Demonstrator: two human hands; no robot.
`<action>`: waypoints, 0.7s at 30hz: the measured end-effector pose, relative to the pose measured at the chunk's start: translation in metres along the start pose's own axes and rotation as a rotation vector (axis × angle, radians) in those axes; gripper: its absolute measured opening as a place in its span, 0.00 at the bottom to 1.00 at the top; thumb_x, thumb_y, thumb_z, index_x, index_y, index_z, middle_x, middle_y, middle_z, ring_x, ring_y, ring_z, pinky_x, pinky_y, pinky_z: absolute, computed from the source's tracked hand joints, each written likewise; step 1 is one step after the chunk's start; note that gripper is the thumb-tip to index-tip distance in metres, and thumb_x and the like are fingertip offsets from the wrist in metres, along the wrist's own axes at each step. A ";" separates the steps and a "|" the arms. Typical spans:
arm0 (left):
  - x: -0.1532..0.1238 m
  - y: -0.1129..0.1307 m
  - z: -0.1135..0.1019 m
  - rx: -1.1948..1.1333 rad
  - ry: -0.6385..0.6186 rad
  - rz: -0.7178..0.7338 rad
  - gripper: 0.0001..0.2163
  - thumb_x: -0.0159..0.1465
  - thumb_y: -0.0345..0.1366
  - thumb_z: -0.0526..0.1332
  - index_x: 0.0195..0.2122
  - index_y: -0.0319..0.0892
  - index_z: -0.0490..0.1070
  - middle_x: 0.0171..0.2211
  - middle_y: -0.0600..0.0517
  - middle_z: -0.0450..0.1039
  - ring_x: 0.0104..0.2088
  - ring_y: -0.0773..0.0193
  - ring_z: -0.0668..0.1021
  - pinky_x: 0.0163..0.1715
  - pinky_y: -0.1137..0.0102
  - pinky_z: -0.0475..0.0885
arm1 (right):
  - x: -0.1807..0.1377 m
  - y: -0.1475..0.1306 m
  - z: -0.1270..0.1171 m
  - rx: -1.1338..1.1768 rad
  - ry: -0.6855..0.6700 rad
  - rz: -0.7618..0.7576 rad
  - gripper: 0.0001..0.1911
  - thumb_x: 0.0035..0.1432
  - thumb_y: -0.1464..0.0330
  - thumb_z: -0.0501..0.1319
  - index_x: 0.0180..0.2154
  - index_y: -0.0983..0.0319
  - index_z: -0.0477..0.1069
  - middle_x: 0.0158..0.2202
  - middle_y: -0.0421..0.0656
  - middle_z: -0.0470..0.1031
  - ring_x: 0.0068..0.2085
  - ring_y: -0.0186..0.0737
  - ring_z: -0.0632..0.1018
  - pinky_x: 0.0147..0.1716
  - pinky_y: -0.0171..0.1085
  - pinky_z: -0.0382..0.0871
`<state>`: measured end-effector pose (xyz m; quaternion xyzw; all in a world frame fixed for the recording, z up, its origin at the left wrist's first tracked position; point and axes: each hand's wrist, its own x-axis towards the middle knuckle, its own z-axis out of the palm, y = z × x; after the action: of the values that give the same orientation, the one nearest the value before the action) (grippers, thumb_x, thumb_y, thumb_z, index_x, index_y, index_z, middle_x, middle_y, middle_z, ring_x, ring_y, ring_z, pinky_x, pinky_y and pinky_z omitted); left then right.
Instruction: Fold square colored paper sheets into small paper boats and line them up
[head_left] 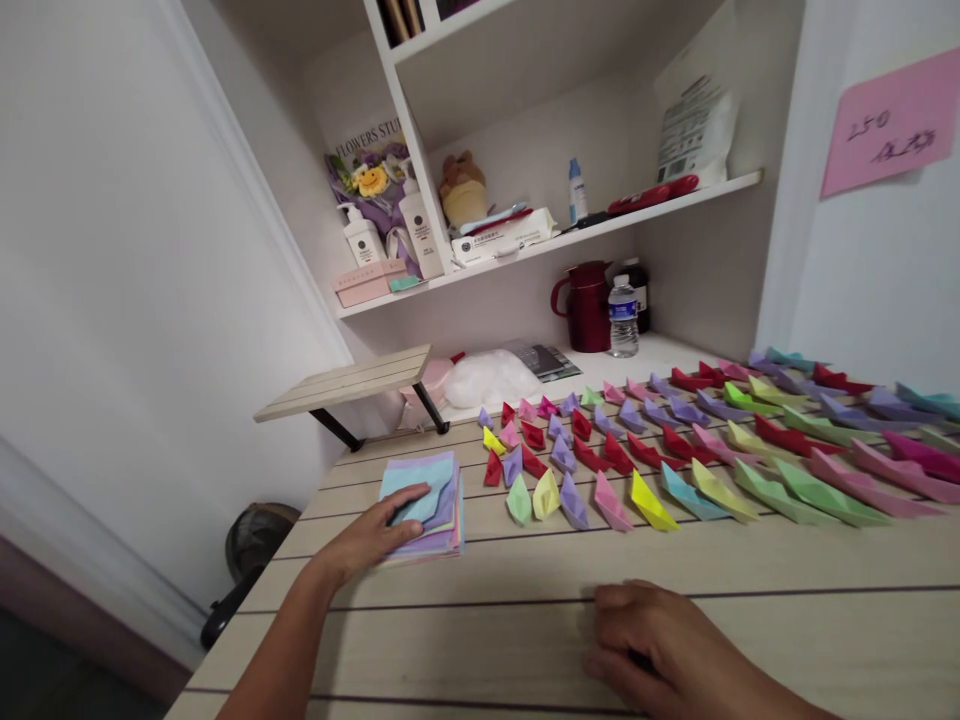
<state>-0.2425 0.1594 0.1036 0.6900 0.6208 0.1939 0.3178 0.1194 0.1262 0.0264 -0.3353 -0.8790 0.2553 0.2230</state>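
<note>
My left hand (375,535) lies flat on a stack of coloured paper squares (435,500) near the left edge of the wooden table (525,600), its fingers stretched over the top blue sheet. Resting on the table near the front edge, my right hand (660,650) has its fingers curled under; whether anything is in them is hidden. Rows of several folded paper boats (675,450) in red, purple, pink, yellow and green spread across the table from the middle to the far right.
A small wooden riser (352,385) stands at the back left. Behind the boats are a red jug (585,305), a water bottle (622,315) and a white bag (487,378). A wall shelf (555,240) holds bottles and boxes. A pink note (892,125) hangs at right.
</note>
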 end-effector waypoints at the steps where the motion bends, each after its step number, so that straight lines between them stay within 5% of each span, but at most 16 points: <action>1: 0.000 0.000 0.000 0.003 0.004 -0.005 0.33 0.60 0.57 0.62 0.64 0.52 0.63 0.68 0.49 0.60 0.66 0.49 0.64 0.66 0.53 0.55 | 0.000 0.000 0.000 0.004 -0.002 0.000 0.18 0.64 0.66 0.57 0.21 0.61 0.61 0.28 0.41 0.73 0.33 0.39 0.77 0.34 0.35 0.63; 8: 0.003 -0.004 0.002 0.045 0.086 0.029 0.23 0.66 0.51 0.57 0.61 0.52 0.67 0.63 0.48 0.67 0.62 0.52 0.69 0.64 0.50 0.58 | 0.000 0.001 -0.001 0.011 0.013 -0.012 0.17 0.64 0.67 0.57 0.22 0.61 0.63 0.28 0.40 0.73 0.33 0.39 0.77 0.34 0.35 0.64; 12: 0.014 -0.013 0.012 0.091 0.190 0.110 0.19 0.66 0.43 0.61 0.56 0.44 0.68 0.57 0.45 0.69 0.54 0.54 0.75 0.53 0.51 0.72 | 0.000 0.000 -0.002 0.011 0.006 -0.003 0.17 0.63 0.68 0.58 0.21 0.61 0.62 0.28 0.40 0.73 0.33 0.38 0.77 0.34 0.35 0.63; 16: 0.029 -0.022 0.015 0.133 0.318 0.150 0.17 0.67 0.43 0.61 0.54 0.42 0.69 0.54 0.46 0.71 0.49 0.57 0.77 0.47 0.55 0.75 | 0.000 -0.003 -0.004 -0.008 -0.010 0.022 0.17 0.62 0.67 0.58 0.21 0.61 0.61 0.28 0.40 0.73 0.33 0.39 0.77 0.33 0.35 0.62; 21: 0.017 -0.003 -0.007 0.190 0.576 0.208 0.13 0.66 0.44 0.61 0.47 0.43 0.74 0.55 0.44 0.71 0.55 0.52 0.73 0.57 0.49 0.67 | -0.001 -0.001 0.000 0.047 0.017 0.016 0.19 0.63 0.65 0.58 0.21 0.61 0.61 0.28 0.40 0.71 0.32 0.38 0.76 0.34 0.35 0.62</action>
<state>-0.2469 0.1774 0.1039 0.6931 0.6265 0.3540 0.0415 0.1193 0.1250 0.0271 -0.3392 -0.8681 0.2748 0.2363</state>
